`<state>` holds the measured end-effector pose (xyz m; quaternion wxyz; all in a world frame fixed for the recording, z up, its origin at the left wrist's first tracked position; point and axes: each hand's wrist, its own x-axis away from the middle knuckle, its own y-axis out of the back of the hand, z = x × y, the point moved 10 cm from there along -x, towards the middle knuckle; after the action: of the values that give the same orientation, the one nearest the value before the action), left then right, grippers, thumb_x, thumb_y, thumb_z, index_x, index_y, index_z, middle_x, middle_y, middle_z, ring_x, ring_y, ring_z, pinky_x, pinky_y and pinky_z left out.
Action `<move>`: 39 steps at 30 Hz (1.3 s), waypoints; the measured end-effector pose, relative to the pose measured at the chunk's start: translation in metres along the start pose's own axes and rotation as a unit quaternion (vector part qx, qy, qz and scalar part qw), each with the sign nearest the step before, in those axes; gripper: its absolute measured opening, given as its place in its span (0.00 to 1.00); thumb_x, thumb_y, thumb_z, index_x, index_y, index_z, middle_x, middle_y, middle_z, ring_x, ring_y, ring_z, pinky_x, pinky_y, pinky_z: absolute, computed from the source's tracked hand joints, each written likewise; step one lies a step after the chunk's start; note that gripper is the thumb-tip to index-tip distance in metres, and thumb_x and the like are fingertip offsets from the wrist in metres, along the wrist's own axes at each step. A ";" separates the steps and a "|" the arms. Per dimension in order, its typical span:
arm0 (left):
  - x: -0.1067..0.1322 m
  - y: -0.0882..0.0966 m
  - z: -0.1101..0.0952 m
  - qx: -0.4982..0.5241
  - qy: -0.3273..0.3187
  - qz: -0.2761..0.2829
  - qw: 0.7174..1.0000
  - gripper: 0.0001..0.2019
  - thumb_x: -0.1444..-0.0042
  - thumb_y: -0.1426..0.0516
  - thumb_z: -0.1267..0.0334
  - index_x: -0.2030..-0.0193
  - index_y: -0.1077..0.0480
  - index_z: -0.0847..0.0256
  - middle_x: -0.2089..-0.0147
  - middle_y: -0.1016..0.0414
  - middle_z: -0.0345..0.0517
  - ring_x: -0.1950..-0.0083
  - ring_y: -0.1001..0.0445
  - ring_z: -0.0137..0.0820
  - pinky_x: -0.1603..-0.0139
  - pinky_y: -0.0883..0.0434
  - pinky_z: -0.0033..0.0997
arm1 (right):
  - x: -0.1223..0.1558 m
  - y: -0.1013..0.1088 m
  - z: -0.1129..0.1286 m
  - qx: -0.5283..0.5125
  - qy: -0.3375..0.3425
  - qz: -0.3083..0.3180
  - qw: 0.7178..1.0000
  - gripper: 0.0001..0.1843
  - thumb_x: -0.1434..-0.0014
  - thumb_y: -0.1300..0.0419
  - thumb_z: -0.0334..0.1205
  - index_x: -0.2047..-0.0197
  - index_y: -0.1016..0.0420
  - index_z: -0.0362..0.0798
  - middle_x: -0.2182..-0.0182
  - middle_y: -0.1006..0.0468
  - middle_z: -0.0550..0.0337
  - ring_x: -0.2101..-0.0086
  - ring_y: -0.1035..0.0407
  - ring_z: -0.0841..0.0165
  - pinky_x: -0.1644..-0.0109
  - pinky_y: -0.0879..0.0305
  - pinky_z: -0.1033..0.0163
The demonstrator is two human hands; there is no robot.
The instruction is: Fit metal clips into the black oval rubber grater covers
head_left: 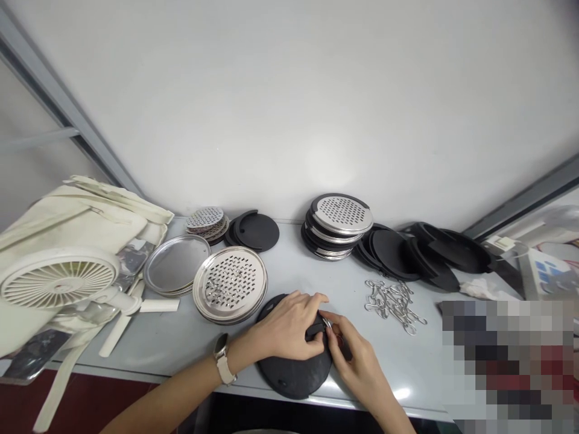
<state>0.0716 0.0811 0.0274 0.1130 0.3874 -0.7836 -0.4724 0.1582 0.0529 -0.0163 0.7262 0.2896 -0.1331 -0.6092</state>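
Note:
A round black plastic disc (294,377) lies at the table's front edge. My left hand (289,325), with a watch on its wrist, rests over the disc, thumb and index finger closed around a black block-like part (315,328) at its right side. Against that part, the fingertips of my right hand (355,355) pinch a small silver wire hook (327,323). Fingers hide part of the hook. A loose pile of similar wire hooks (391,301) lies to the right. Left of the disc is a stack of perforated metal grater plates (233,286).
Metal lids (176,265) and smaller grater plates (205,218) stand further left, near black discs (260,232). A stack of black-rimmed graters (341,217) is at the back. Black round parts (393,253) lie back right. A white fan (58,280) and cream bag (81,211) occupy the left.

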 end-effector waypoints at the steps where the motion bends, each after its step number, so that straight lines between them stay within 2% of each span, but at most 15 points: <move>1: 0.000 0.000 -0.001 0.002 -0.002 0.000 1.000 0.22 0.53 0.44 0.67 0.50 0.42 0.60 0.65 0.33 0.42 0.62 0.33 0.36 0.57 0.33 0.34 | 0.000 0.000 0.000 0.000 0.006 -0.003 1.000 0.14 0.32 0.53 0.39 0.45 0.37 0.49 0.65 0.26 0.57 0.66 0.29 0.67 0.59 0.33 0.65; 4: 0.000 0.001 -0.002 0.010 -0.005 0.001 1.000 0.22 0.52 0.44 0.67 0.50 0.43 0.60 0.65 0.34 0.42 0.62 0.33 0.35 0.56 0.34 0.34 | 0.001 0.006 -0.003 -0.002 0.002 -0.035 0.999 0.14 0.33 0.52 0.39 0.46 0.37 0.49 0.63 0.25 0.56 0.63 0.28 0.66 0.58 0.33 0.65; 8: -0.001 0.002 -0.002 0.008 0.000 0.004 1.000 0.23 0.52 0.43 0.66 0.49 0.43 0.60 0.66 0.34 0.41 0.62 0.33 0.35 0.56 0.33 0.34 | 0.003 0.018 -0.007 -0.015 -0.015 -0.087 0.996 0.07 0.33 0.50 0.39 0.55 0.33 0.50 0.63 0.25 0.57 0.61 0.28 0.66 0.57 0.34 0.65; 14: -0.001 0.002 -0.003 0.005 -0.004 0.005 1.000 0.22 0.52 0.44 0.66 0.49 0.43 0.61 0.65 0.34 0.41 0.62 0.32 0.35 0.55 0.33 0.34 | -0.003 0.022 -0.001 -0.031 0.015 -0.086 0.996 0.06 0.35 0.47 0.39 0.60 0.29 0.49 0.63 0.28 0.56 0.59 0.31 0.63 0.54 0.36 0.60; 21: 0.000 0.001 -0.001 0.004 0.003 0.006 1.000 0.23 0.52 0.44 0.66 0.48 0.43 0.60 0.63 0.33 0.43 0.61 0.32 0.36 0.55 0.33 0.35 | -0.003 0.016 0.001 -0.041 0.025 -0.052 0.997 0.08 0.34 0.48 0.38 0.57 0.27 0.50 0.64 0.27 0.56 0.61 0.31 0.63 0.56 0.35 0.61; 27: 0.001 0.004 -0.004 0.011 -0.015 -0.010 1.000 0.21 0.51 0.45 0.67 0.48 0.43 0.59 0.52 0.36 0.49 0.51 0.34 0.39 0.49 0.34 0.37 | -0.003 0.009 0.000 -0.015 0.023 -0.024 0.999 0.15 0.34 0.49 0.38 0.45 0.32 0.49 0.66 0.29 0.58 0.64 0.31 0.65 0.59 0.34 0.62; 34: 0.002 0.003 -0.009 -0.001 -0.032 0.001 0.999 0.20 0.49 0.45 0.68 0.49 0.43 0.60 0.51 0.37 0.50 0.51 0.35 0.40 0.48 0.34 0.38 | -0.002 0.008 0.001 -0.004 0.023 -0.029 0.999 0.16 0.34 0.50 0.39 0.45 0.33 0.49 0.68 0.28 0.57 0.66 0.30 0.65 0.60 0.32 0.62; 39: 0.001 0.005 -0.009 -0.013 -0.030 -0.010 0.999 0.20 0.49 0.45 0.68 0.49 0.44 0.61 0.53 0.36 0.49 0.51 0.35 0.39 0.46 0.37 0.39 | -0.003 0.009 0.000 -0.006 0.012 -0.024 1.000 0.15 0.34 0.49 0.39 0.45 0.33 0.48 0.68 0.29 0.57 0.66 0.31 0.65 0.60 0.32 0.62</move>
<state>0.0733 0.0754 0.0362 0.0896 0.3794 -0.7766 -0.4949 0.1645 0.0565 -0.0110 0.7146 0.2961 -0.1136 -0.6235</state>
